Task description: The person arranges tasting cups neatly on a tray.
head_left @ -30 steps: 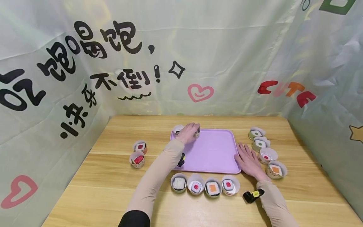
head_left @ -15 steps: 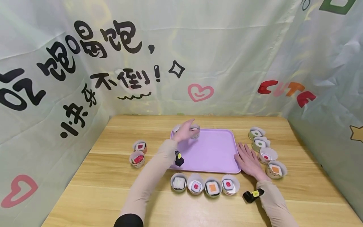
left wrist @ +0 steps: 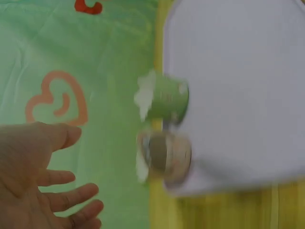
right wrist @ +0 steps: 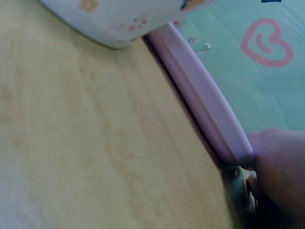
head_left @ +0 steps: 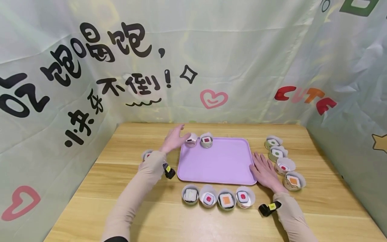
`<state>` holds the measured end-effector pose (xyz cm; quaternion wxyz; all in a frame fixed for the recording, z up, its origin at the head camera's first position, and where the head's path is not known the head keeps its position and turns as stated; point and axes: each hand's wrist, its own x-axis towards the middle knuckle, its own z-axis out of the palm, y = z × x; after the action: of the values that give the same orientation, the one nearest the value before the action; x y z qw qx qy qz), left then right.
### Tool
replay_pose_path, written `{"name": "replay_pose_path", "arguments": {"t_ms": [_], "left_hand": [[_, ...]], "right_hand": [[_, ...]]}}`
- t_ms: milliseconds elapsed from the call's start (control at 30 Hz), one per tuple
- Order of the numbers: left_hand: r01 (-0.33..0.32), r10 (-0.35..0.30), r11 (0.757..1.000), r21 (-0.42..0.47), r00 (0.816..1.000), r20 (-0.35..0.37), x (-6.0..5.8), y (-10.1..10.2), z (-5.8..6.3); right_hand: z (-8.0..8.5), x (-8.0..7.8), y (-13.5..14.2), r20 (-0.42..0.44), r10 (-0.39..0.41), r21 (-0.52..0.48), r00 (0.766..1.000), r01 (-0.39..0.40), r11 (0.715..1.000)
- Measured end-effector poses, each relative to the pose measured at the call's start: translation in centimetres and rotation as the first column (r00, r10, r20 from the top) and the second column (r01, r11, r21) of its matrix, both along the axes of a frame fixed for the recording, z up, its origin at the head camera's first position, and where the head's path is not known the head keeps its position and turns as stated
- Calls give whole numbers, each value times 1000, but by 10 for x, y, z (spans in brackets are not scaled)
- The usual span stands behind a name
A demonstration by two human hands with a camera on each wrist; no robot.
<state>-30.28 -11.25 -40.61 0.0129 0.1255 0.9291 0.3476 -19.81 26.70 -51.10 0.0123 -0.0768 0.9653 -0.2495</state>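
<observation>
The left hand point(head_left: 174, 138), grip wide, hovers beside two cups point(head_left: 191, 141) at the far-left corner of the tray point(head_left: 220, 164); the right hand point(head_left: 266, 170) lies outstretched. Only the head view shows one cup's red-centred filling point(head_left: 207, 139).

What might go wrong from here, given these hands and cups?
The left hand hangs close to the pale patterned paper cup at the far-left corner of the rectangular purple plastic tray; a swing might tip it.

In the head view, the beige fabric left sleeve partly hides a round paper cup, so a nudge there might go unnoticed.
</observation>
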Motion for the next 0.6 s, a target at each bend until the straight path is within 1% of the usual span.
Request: {"name": "replay_pose_path", "arguments": {"t_ms": [67, 167, 267, 367, 467, 600], "left_hand": [[-27, 26, 998, -63, 1000, -16, 1, -14, 2], [-61, 61, 989, -137, 998, -5, 3, -36, 5], [-95, 105, 972, -213, 994, 38, 6, -55, 7], [-113, 147, 948, -297, 985, 94, 9, -73, 8], [-109, 170, 932, -345, 974, 149, 11, -87, 8], [-98, 180, 929, -356, 962, 203, 15, -101, 9]], "right_hand": [[-1, 0, 0, 0, 1, -1, 1000, -1, 1000], [-2, -1, 1, 6, 1, 3, 1000, -1, 1000], [-2, -1, 1, 7, 1, 2, 1000, -1, 1000], [-1, -1, 1, 5, 0, 1, 1000, 0, 1000], [-1, -1, 1, 1, 1, 1, 1000, -1, 1000], [-1, -1, 0, 2, 6, 8, 1000, -6, 1000]]}}
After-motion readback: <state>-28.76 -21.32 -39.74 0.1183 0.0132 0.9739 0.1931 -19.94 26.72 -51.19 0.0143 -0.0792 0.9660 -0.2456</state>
